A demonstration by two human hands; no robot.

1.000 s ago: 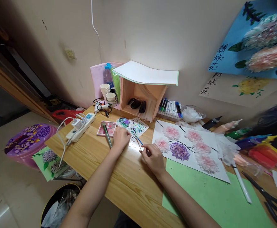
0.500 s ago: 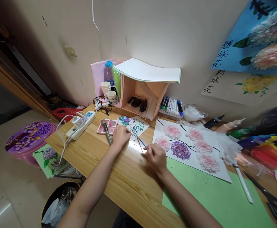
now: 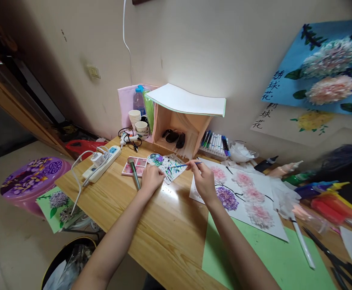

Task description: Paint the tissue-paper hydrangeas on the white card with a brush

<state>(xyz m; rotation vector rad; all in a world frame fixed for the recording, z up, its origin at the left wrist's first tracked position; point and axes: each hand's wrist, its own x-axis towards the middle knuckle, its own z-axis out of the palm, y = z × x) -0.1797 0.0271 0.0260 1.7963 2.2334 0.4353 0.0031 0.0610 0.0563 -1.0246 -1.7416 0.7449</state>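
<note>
My right hand (image 3: 204, 177) pinches a thin blue paintbrush (image 3: 181, 165), its tip pointing left over a paint-smeared white sheet (image 3: 174, 173). Green, purple and dark dabs cover that sheet. At the sheet's near left edge rests my left hand (image 3: 152, 177), fingers curled; whether they grip anything is hidden. Just left of it, a thick green-handled brush (image 3: 134, 172) leans across a pink paint palette (image 3: 125, 169). Under my right wrist and to its right lies white paper with pink flowers (image 3: 253, 193), a purple flower (image 3: 228, 198) and black stems.
Behind stands an open box (image 3: 160, 121) with white paper on top. Markers (image 3: 215, 143) and paint bottles (image 3: 311, 189) line the back right. A green sheet (image 3: 239, 249), a white pen (image 3: 304, 245) and scissors (image 3: 330, 253) lie right; a power strip (image 3: 103, 165) lies left.
My right hand has lifted up and away from the table's front, bringing the paintbrush nearly level over the paint-smeared sheet. My left hand stays by the sheet. The view has tilted slightly.
</note>
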